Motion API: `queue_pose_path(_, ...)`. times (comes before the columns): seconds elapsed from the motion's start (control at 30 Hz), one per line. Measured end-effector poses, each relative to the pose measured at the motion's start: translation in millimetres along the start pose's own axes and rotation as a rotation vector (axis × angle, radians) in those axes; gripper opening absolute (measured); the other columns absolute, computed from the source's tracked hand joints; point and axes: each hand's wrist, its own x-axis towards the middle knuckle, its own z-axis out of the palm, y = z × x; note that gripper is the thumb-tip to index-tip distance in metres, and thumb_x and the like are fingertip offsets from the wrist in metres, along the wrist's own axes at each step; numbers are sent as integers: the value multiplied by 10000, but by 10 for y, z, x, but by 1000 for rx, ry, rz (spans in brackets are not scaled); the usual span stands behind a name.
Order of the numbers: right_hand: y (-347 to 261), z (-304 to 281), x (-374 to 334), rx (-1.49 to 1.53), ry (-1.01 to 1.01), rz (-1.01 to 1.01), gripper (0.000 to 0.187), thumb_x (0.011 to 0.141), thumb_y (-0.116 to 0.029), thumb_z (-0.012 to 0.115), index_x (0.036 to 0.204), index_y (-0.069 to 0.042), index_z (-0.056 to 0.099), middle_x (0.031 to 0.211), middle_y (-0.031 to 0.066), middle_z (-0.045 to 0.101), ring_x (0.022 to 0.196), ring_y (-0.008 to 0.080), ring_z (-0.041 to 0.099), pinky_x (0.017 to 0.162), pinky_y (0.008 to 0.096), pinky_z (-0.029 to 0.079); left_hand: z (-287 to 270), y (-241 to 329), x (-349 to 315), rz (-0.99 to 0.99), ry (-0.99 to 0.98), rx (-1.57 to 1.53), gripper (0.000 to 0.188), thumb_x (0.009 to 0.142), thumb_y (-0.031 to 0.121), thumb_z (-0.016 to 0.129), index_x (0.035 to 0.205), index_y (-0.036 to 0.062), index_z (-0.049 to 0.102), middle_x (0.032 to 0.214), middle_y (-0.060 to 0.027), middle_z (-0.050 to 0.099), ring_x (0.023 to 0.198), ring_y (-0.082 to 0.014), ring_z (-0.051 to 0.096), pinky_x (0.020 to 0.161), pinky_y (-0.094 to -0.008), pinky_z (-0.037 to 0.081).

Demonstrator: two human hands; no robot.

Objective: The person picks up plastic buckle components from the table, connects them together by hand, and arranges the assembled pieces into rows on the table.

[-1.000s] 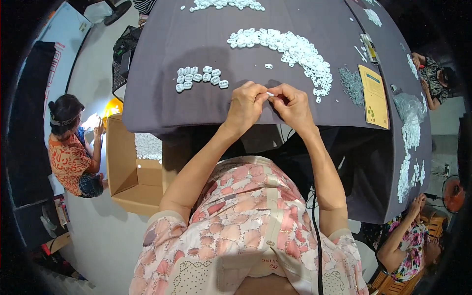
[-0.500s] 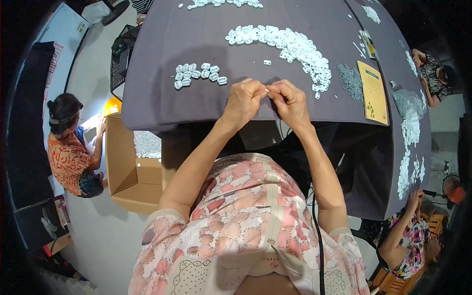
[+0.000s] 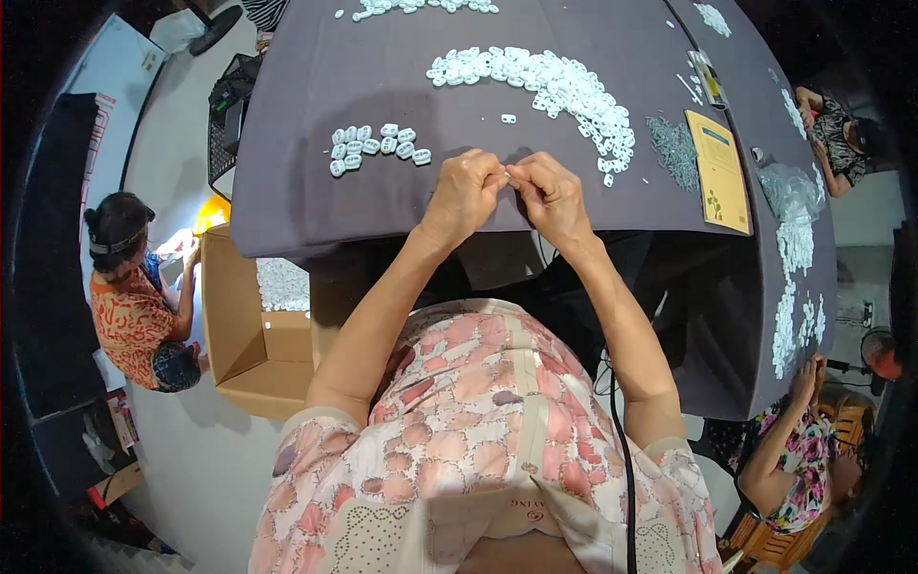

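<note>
My left hand [image 3: 466, 199] and my right hand [image 3: 555, 199] meet over the near edge of the dark-clothed table [image 3: 287, 206]. Both are closed, thumbs and index fingers pinching a small white plastic piece [image 3: 507, 176] between them; the fingers cover most of it. Just beyond lies a single white piece with two dark holes [image 3: 509, 119]. An arc-shaped pile of similar white pieces [image 3: 579, 96] spreads behind and to the right. Left of my hands sits a cluster of larger, rounded white pieces [image 3: 354, 146] with grey marks on top.
Tiny clear parts [image 3: 673, 153] lie heaped beside a yellow booklet [image 3: 719, 177] on the right. A plastic bag [image 3: 790, 189] rests farther right. An open cardboard box [image 3: 229, 316] stands below the table's left side, near a seated person [image 3: 143, 297]. A black cable [image 3: 623, 459] hangs along my front.
The whole view has shifted slightly, so the table things appear a little farther left. My hands stay pinched together on the small white piece.
</note>
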Motion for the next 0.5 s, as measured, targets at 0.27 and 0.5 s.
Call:
queue_pose_path(0.27, -9, 0, 26, -25, -10, -55, 75, 727, 81, 591, 729, 20, 547, 709, 122, 539, 647, 292, 552, 561, 347, 440, 6, 11, 33, 22, -28, 69, 122, 719, 12, 636, 693, -34, 525, 644, -157, 526, 577, -316, 528, 526, -368, 403)
queue_pose_path(0.5, 9, -7, 40, -62, -27, -116, 70, 722, 71, 583, 727, 17, 538, 707, 124, 528, 659, 300, 547, 584, 366, 440, 11, 14, 3, 93, -17, 190, 97, 753, 29, 617, 712, -28, 550, 650, -146, 532, 538, -284, 531, 503, -357, 399)
